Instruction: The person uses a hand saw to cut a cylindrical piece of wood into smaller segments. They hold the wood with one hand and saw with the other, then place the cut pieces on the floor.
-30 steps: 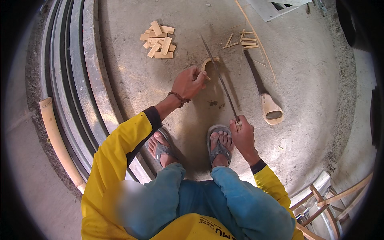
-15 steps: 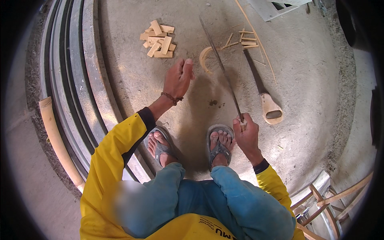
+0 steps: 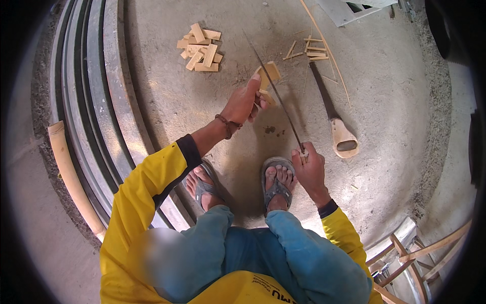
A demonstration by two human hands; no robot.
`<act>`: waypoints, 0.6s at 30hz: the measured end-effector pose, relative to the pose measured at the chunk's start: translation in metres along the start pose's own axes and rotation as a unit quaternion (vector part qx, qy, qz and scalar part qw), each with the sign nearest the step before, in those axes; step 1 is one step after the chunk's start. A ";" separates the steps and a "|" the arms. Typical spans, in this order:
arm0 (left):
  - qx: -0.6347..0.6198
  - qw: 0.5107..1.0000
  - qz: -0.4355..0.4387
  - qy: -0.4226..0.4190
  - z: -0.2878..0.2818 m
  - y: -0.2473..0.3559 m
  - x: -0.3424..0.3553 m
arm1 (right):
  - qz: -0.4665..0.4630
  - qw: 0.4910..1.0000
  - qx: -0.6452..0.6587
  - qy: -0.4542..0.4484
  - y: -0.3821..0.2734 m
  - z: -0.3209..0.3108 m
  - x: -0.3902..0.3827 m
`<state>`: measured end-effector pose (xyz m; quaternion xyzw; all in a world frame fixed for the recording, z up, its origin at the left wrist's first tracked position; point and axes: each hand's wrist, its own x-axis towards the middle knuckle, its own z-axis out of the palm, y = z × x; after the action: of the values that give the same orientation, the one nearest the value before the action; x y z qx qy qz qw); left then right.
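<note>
Pinched in my left hand (image 3: 243, 102) is a curved, pale piece of split bamboo (image 3: 273, 70), held out in front of me over the ground. My right hand (image 3: 309, 169) is closed round the short, light handle of a long knife (image 3: 284, 107). Its thin dark blade slants up and to the left, crossing in front of the bamboo piece; whether the two touch I cannot tell. Beyond my left hand lies a heap of small flat bamboo pieces (image 3: 207, 49). A handsaw (image 3: 344, 139) with a wooden handle rests to the right of the knife.
Thin bamboo sticks (image 3: 316, 52) and a long strip (image 3: 330, 43) lie at the far right of the heap. Long metal bars (image 3: 112, 91) run down my left, beside a bamboo pole (image 3: 73, 175). A wooden frame (image 3: 412, 263) stands at lower right; a pale panel (image 3: 349, 11) lies far off.
My left hand has moved right and has taken the curved bamboo piece up off the ground. The knife's tip has swung slightly left, while my right hand has barely shifted.
</note>
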<state>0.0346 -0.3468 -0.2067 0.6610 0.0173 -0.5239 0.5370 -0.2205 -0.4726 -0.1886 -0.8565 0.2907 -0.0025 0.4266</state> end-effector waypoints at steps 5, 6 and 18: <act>0.292 0.945 0.102 0.106 -0.011 -0.012 0.021 | 0.084 0.996 0.037 -0.014 -0.007 -0.009 -0.001; 0.340 0.929 0.102 0.103 -0.011 -0.007 0.018 | 0.094 0.995 0.040 -0.010 -0.002 -0.010 -0.002; 0.514 0.831 0.181 0.114 -0.016 -0.007 0.002 | 0.128 0.990 0.022 -0.059 -0.006 -0.005 -0.013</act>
<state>0.0422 -0.3336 -0.2152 0.8880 -0.3131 -0.2712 0.1996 -0.2302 -0.4672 -0.1778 -0.8011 0.3722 0.0957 0.4589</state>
